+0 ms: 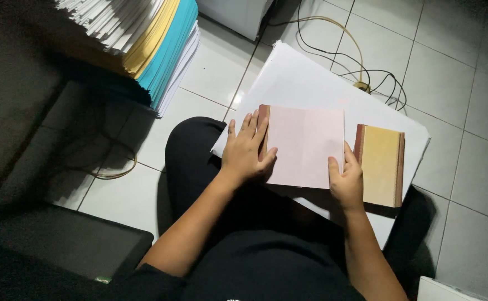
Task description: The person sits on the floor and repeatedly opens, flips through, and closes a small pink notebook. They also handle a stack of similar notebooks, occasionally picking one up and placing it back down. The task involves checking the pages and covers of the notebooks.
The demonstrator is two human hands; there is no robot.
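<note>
Hands flat and apart: my left hand (248, 150) presses the pink sheet's (305, 146) left edge at frame centre, my right hand (345, 181) pins its lower right corner. I should probably keep edges square, pressure even.

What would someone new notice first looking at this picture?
Probably the pale pink paper stack at centre, resting on a large white sheet over the person's lap, with the left hand flat on its brown-edged left side and the right hand at its lower right corner. Just right of it lies a yellow pad, and a tall fanned pile of white, yellow and teal paper fills the upper left.
</note>
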